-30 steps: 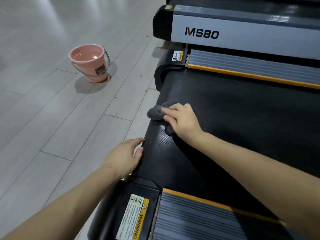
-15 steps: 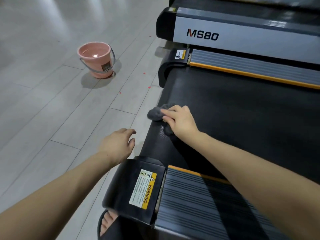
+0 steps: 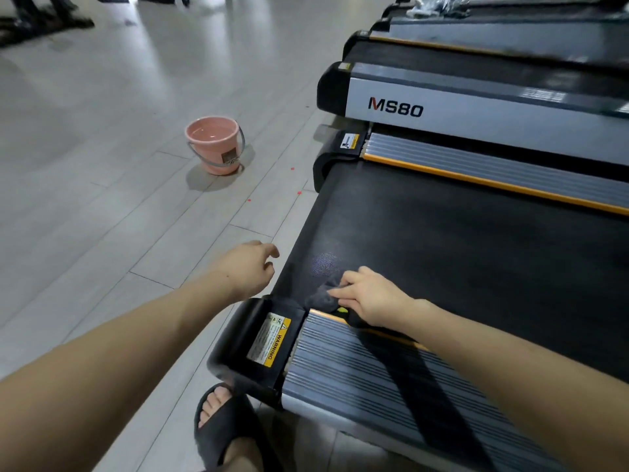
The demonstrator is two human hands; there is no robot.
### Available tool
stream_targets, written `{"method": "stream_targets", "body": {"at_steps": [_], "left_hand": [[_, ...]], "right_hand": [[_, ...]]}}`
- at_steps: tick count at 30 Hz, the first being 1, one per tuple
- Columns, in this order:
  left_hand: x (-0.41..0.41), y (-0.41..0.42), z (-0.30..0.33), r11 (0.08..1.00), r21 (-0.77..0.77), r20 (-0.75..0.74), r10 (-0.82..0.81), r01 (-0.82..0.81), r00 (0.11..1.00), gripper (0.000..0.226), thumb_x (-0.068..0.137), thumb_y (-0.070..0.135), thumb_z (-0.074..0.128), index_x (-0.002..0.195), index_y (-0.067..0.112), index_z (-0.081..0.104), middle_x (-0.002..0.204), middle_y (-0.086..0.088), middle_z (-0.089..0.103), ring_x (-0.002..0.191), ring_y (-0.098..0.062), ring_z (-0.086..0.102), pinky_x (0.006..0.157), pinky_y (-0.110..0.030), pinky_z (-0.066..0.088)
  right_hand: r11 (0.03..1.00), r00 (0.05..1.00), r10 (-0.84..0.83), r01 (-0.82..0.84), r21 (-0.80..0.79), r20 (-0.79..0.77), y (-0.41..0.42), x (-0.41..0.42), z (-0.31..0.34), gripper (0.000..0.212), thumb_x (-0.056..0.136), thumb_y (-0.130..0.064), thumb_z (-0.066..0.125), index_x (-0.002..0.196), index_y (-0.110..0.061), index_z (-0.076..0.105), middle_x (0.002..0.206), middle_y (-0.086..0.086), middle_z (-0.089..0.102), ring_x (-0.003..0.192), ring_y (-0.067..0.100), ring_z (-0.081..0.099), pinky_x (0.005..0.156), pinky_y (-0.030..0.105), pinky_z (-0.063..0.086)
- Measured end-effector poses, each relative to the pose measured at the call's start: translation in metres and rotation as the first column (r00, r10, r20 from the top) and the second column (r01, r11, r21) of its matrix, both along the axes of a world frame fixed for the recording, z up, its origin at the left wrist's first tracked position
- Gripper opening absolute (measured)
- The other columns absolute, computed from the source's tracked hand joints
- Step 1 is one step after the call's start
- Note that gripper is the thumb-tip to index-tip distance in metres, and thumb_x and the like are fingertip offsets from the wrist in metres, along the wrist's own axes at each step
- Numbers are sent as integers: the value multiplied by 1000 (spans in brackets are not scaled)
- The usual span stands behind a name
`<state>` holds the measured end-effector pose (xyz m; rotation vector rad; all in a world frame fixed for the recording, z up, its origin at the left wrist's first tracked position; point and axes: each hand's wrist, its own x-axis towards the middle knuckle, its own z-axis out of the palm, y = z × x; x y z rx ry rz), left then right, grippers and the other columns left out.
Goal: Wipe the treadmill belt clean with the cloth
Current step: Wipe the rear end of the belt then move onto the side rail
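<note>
The black treadmill belt (image 3: 459, 240) stretches across the right half of the view. A dark grey cloth (image 3: 321, 296) lies bunched at the belt's near rear corner, touching the orange-edged side rail (image 3: 374, 362). My right hand (image 3: 372, 299) presses on the cloth with its fingers closed over it. My left hand (image 3: 246, 267) hovers over the floor just left of the belt's rear edge, fingers loosely apart and holding nothing.
A pink bucket (image 3: 216, 144) holding water stands on the grey floor to the left. A black end cap (image 3: 262, 342) with a yellow warning label sits at the rail's end. My sandalled foot (image 3: 221, 424) is below it. Another treadmill marked MS80 (image 3: 476, 110) stands beyond.
My right hand has dragged the cloth along the belt's rear edge towards the near side rail. My left hand has lifted off the belt edge and hangs over the floor.
</note>
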<state>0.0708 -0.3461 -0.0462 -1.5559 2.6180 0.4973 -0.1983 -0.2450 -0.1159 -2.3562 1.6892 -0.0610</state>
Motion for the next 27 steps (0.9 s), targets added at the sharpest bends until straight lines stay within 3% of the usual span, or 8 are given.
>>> {"method": "stream_targets", "body": {"at_steps": [7, 10, 12, 15, 19, 22, 24, 27], "left_hand": [[-30, 71, 39, 994, 77, 6, -75, 74, 997, 32, 95, 22, 49, 122, 26, 66, 129, -1, 65, 115, -25, 60, 99, -36, 50], [-45, 111, 38, 988, 112, -48, -99, 104, 994, 35, 94, 21, 48, 125, 24, 66, 128, 0, 65, 118, -23, 61, 102, -37, 49], [-59, 135, 35, 986, 123, -102, -102, 115, 989, 36, 93, 23, 48, 123, 26, 68, 125, 3, 67, 116, -19, 62, 100, -33, 49], [-78, 164, 30, 980, 201, -261, 41, 13, 964, 29, 96, 26, 52, 119, 29, 69, 118, 11, 71, 103, -10, 64, 90, -23, 45], [-100, 197, 9, 940, 312, -440, 273, -140, 855, 22, 99, 27, 58, 120, 24, 67, 117, 5, 71, 104, -11, 64, 88, -25, 46], [-112, 221, -6, 918, 354, -461, 336, -176, 821, 22, 101, 30, 58, 120, 23, 65, 116, 3, 70, 104, -14, 62, 87, -30, 49], [-121, 232, -9, 933, 320, -441, 302, -166, 845, 25, 100, 31, 58, 122, 20, 66, 114, 2, 71, 105, -16, 64, 89, -29, 49], [-137, 237, -10, 941, 307, -448, 273, -141, 851, 27, 100, 32, 60, 122, 19, 67, 113, 3, 72, 106, -16, 65, 85, -25, 45]], "right_hand": [[986, 980, -107, 127, 109, -166, 55, -33, 36, 25, 100, -42, 44, 118, -40, 61, 110, -4, 56, 96, 23, 46, 79, 40, 48], [956, 943, -292, 293, -17, -160, 84, -48, 47, 30, 101, -41, 43, 126, -43, 59, 114, -5, 58, 101, 25, 50, 76, 36, 45], [886, 898, -439, 437, -156, 24, 109, -58, 55, 30, 100, -40, 44, 127, -41, 59, 114, -7, 61, 98, 24, 50, 79, 37, 46], [837, 835, -433, 512, -191, 339, 150, -65, 66, 31, 99, -36, 52, 129, -34, 61, 116, -11, 64, 92, 19, 48, 87, 34, 44], [866, 878, -328, 427, -260, 348, 200, -64, 62, 39, 96, -34, 58, 135, -29, 56, 123, -12, 63, 99, 19, 51, 94, 35, 44], [904, 880, -294, 383, -189, 373, 229, -68, 35, 47, 94, -27, 63, 139, -26, 51, 132, -8, 59, 114, 20, 52, 102, 38, 43], [889, 832, -359, 442, -115, 424, 245, -71, 22, 52, 94, -27, 62, 144, -24, 46, 142, -5, 52, 129, 18, 45, 112, 32, 34], [779, 715, -490, 616, -117, 499, 264, -77, 17, 48, 97, -31, 58, 142, -19, 49, 141, -3, 51, 131, 17, 42, 111, 26, 30]]}}
